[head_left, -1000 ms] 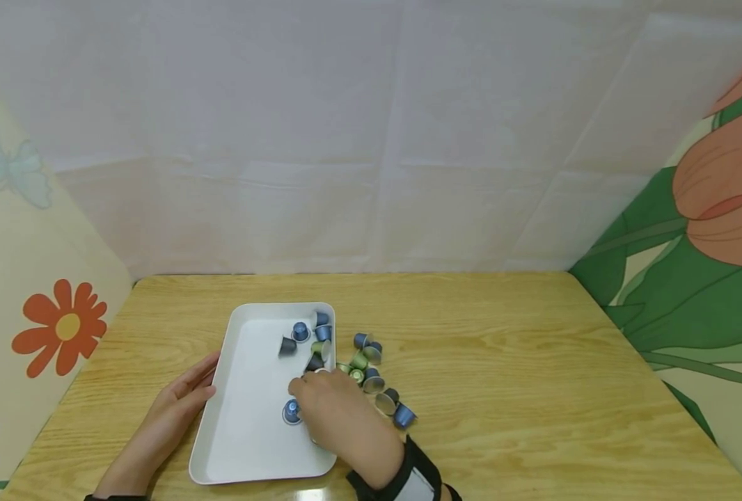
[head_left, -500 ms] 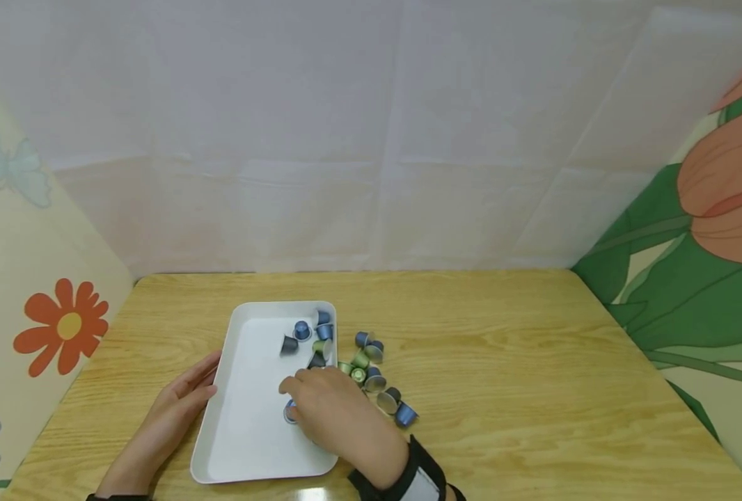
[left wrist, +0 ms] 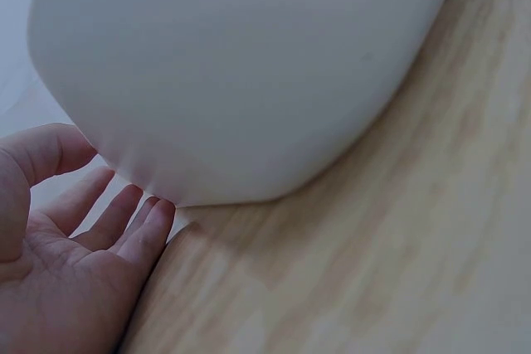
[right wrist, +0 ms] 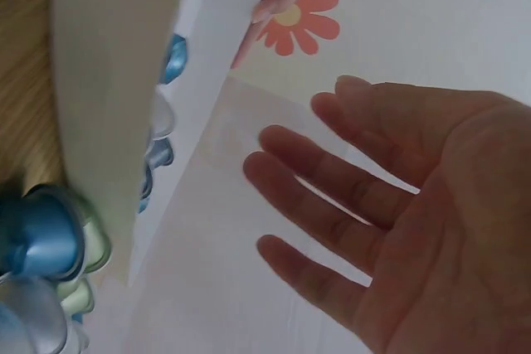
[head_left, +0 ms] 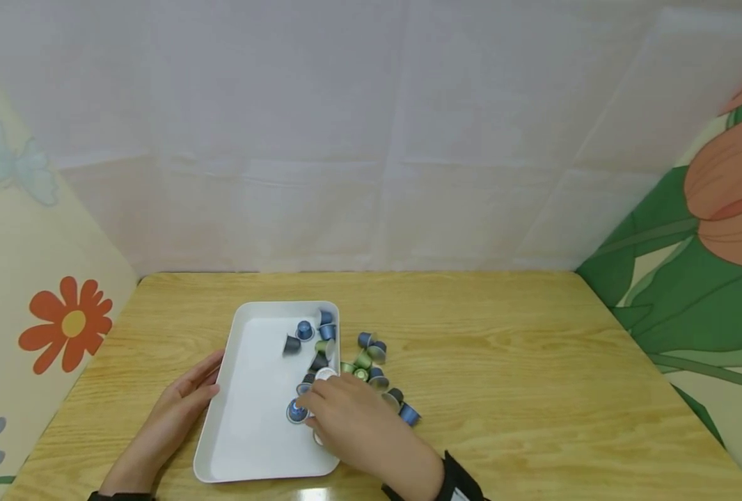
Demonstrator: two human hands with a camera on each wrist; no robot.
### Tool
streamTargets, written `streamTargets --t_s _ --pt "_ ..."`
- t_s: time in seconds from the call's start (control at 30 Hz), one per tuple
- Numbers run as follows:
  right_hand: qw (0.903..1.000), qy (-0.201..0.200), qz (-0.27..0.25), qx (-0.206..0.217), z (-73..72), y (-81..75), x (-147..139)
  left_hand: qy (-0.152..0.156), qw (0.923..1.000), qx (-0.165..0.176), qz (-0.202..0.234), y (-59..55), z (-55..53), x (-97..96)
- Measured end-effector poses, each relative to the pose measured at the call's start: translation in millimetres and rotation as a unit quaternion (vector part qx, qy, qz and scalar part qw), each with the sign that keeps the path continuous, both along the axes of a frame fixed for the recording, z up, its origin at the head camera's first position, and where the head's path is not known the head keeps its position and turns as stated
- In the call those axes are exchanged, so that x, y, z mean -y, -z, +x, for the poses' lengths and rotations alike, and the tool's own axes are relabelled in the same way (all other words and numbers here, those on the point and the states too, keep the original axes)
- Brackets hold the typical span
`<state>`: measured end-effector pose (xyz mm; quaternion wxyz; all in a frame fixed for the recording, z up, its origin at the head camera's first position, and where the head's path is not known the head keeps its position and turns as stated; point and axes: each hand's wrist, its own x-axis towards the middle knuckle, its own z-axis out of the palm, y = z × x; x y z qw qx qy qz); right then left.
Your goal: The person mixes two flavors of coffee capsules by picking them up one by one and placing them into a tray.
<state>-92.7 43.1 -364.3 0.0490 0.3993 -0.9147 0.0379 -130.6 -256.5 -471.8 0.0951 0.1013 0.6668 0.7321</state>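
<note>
A white tray [head_left: 239, 424] lies on the table with several coffee capsules along its right side. My left hand [head_left: 177, 407] touches the tray's left edge, its fingertips against the outer wall in the left wrist view. Over the tray's right rim hangs my right hand [head_left: 361, 428], its fingertips near a blue capsule [head_left: 296, 412] standing in the tray. The right wrist view shows those fingers loosely bent with nothing between them. Deeper in the tray are a dark capsule [head_left: 291, 345], another blue capsule [head_left: 305, 330] and a green capsule [head_left: 321, 346]. My right hand hides part of the tray.
Right of the tray, several loose capsules lie on the wooden table [head_left: 534, 376], among them a green capsule [head_left: 363, 360] and a blue capsule [head_left: 410, 415]. A white sheet [head_left: 371, 174] hangs behind the table.
My right hand let go of the blue capsule and drew back to the right, uncovering it and a darker capsule behind it. My left hand stays at the tray's edge.
</note>
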Motion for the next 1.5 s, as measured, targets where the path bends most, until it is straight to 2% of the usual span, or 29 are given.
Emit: streamTargets --t_s 0.23,0.4,0.6,0.9,1.1,1.5 --pt "0.9992 -0.013 -0.017 -0.034 8.1 9.9 -24.0 -0.001 1.0 0.001 0.001 0.0 -0.3 -0.6" --pt "0.9984 -0.002 -0.045 -0.034 7.5 13.2 -34.7 -0.006 0.9999 0.008 -0.006 -1.0 -2.0 -1.2" --pt "0.9972 0.035 -0.065 -0.008 2.7 11.1 -43.3 -0.009 0.9998 0.014 -0.009 -1.7 -2.4 -1.7" --pt "0.9929 0.098 -0.042 0.053 -4.0 0.5 -66.5 -0.005 0.9999 0.011 -0.001 -1.4 -1.8 -2.0" --pt "0.9805 0.151 -0.056 0.112 -6.1 -1.0 -80.1 -0.008 0.9999 0.015 -0.003 -2.9 0.3 -2.9" --pt "0.9557 0.229 -0.034 0.182 -11.4 5.0 -87.1 -0.015 0.9994 0.025 -0.017 -1.4 -1.7 -1.2"
